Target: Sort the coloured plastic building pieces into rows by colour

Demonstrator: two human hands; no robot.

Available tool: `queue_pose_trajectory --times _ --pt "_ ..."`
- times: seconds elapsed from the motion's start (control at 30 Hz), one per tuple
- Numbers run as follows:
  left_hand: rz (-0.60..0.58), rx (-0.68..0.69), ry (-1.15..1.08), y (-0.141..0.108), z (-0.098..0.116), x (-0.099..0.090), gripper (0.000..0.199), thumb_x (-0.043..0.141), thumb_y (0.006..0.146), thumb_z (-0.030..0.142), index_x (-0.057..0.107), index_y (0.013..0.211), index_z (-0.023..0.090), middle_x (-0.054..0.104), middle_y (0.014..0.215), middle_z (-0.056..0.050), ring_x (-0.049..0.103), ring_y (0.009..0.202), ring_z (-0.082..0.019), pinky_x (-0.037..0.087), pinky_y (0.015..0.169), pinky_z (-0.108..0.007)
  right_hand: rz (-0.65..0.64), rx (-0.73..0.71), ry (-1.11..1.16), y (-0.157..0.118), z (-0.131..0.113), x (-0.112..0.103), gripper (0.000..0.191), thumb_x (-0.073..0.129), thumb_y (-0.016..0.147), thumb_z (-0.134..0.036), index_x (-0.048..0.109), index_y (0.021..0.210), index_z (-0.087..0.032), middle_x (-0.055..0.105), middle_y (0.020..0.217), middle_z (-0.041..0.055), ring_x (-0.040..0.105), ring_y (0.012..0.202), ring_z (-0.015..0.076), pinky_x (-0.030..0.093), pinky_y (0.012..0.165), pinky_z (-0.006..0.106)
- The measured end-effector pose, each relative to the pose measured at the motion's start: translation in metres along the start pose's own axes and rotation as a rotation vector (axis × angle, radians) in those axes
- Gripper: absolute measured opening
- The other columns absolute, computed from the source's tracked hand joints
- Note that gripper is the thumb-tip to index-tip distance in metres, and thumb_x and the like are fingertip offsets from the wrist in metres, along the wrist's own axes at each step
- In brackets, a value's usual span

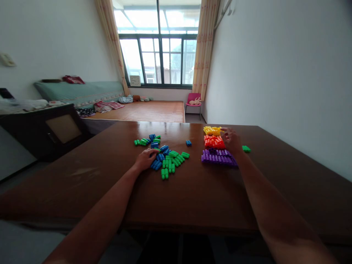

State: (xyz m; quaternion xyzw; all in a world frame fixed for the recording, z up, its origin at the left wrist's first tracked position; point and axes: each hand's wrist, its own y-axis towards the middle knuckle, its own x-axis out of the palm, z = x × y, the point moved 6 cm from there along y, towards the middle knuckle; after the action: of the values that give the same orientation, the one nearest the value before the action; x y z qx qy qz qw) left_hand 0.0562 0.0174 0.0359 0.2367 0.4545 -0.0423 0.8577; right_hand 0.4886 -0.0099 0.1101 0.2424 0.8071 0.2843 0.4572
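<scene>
Yellow pieces (212,130) lie on the brown table (110,190), at the fingertips of the right hand (230,138), its grip loosely curved; whether it holds one is unclear. Nearer the person, red pieces (213,142), then purple pieces (218,157). The left hand (145,160), fingers bent, touches the mixed blue and green pieces (165,157).

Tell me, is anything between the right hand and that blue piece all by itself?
Yes, the bunch of orange pieces lies between the right hand and the lone blue piece.
</scene>
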Motion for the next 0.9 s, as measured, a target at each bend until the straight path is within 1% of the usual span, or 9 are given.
queue_pose_trajectory --times 0.07,0.17,0.27,0.37,0.47,0.53,0.67,0.8,0.9 --pt "0.011 -0.011 0.002 -0.001 0.002 -0.001 0.032 0.049 0.086 0.033 0.072 0.105 0.023 0.069 0.108 -0.005 0.063 0.099 -0.022 0.049 0.089 -0.032 -0.21 -0.161 0.136 -0.014 -0.059 0.031 0.033 0.041 0.094 -0.03 0.063 0.117 -0.02 0.066 0.114 0.0102 0.061 0.099 0.022 0.048 0.091 0.039" --pt "0.019 -0.008 0.002 -0.002 0.004 -0.002 0.03 0.051 0.086 0.032 0.073 0.104 0.024 0.07 0.105 -0.005 0.063 0.097 -0.021 0.05 0.087 -0.032 -0.508 -0.453 0.183 -0.058 -0.136 0.075 0.034 0.044 0.093 -0.021 0.061 0.122 -0.025 0.064 0.124 0.007 0.053 0.115 0.0234 0.043 0.099 0.042" --pt "0.024 -0.004 -0.016 -0.002 0.003 -0.002 0.028 0.053 0.085 0.03 0.073 0.103 0.024 0.07 0.104 -0.005 0.063 0.096 -0.021 0.05 0.086 -0.031 -0.67 -0.569 0.115 -0.093 -0.167 0.1 0.042 0.045 0.092 -0.014 0.057 0.128 -0.03 0.058 0.134 0.0045 0.047 0.12 0.0251 0.042 0.099 0.046" --pt "0.028 -0.009 -0.031 -0.002 0.002 -0.001 0.028 0.053 0.085 0.029 0.073 0.103 0.023 0.07 0.106 -0.005 0.063 0.098 -0.022 0.05 0.088 -0.032 -0.707 -0.557 0.138 -0.099 -0.166 0.104 0.045 0.051 0.088 -0.012 0.056 0.13 -0.027 0.06 0.13 0.0071 0.051 0.113 0.024 0.043 0.098 0.043" --pt "0.022 -0.008 -0.02 -0.002 0.003 -0.001 0.028 0.052 0.085 0.028 0.073 0.103 0.022 0.07 0.106 -0.006 0.063 0.099 -0.022 0.049 0.088 -0.033 -0.778 -0.439 0.222 -0.09 -0.152 0.101 0.044 0.065 0.081 -0.02 0.059 0.125 -0.024 0.061 0.121 0.0082 0.061 0.087 0.0173 0.05 0.086 0.035" --pt "0.017 -0.009 -0.008 -0.002 0.003 0.0 0.028 0.052 0.085 0.028 0.073 0.104 0.022 0.07 0.106 -0.006 0.063 0.098 -0.022 0.049 0.088 -0.032 -0.87 -0.374 0.266 -0.086 -0.144 0.1 0.045 0.073 0.075 -0.023 0.063 0.119 -0.023 0.059 0.122 0.0078 0.061 0.07 0.0114 0.052 0.075 0.03" --pt "0.019 -0.007 -0.003 -0.001 0.001 0.0 0.029 0.051 0.086 0.03 0.072 0.104 0.023 0.07 0.106 -0.005 0.063 0.098 -0.022 0.049 0.088 -0.032 -1.02 -0.427 0.314 -0.088 -0.143 0.093 0.038 0.072 0.073 -0.016 0.068 0.11 -0.023 0.062 0.118 0.0052 0.061 0.069 0.01 0.05 0.069 0.026" --pt "0.017 0.005 -0.008 0.0 -0.001 0.0 0.031 0.05 0.085 0.033 0.072 0.105 0.024 0.07 0.107 -0.004 0.064 0.098 -0.022 0.05 0.088 -0.031 -0.936 -0.442 0.19 -0.083 -0.146 0.083 0.028 0.081 0.066 -0.024 0.071 0.092 -0.021 0.066 0.094 0.0028 0.061 0.077 0.0152 0.046 0.069 0.026" --pt "0.001 0.005 -0.014 0.001 -0.003 0.001 0.033 0.049 0.085 0.035 0.072 0.106 0.024 0.07 0.108 -0.004 0.064 0.099 -0.021 0.05 0.088 -0.031 -0.8 -0.369 0.166 -0.063 -0.138 0.074 0.036 0.084 0.061 -0.042 0.068 0.084 -0.019 0.064 0.081 0.0012 0.058 0.072 0.0155 0.044 0.064 0.026"
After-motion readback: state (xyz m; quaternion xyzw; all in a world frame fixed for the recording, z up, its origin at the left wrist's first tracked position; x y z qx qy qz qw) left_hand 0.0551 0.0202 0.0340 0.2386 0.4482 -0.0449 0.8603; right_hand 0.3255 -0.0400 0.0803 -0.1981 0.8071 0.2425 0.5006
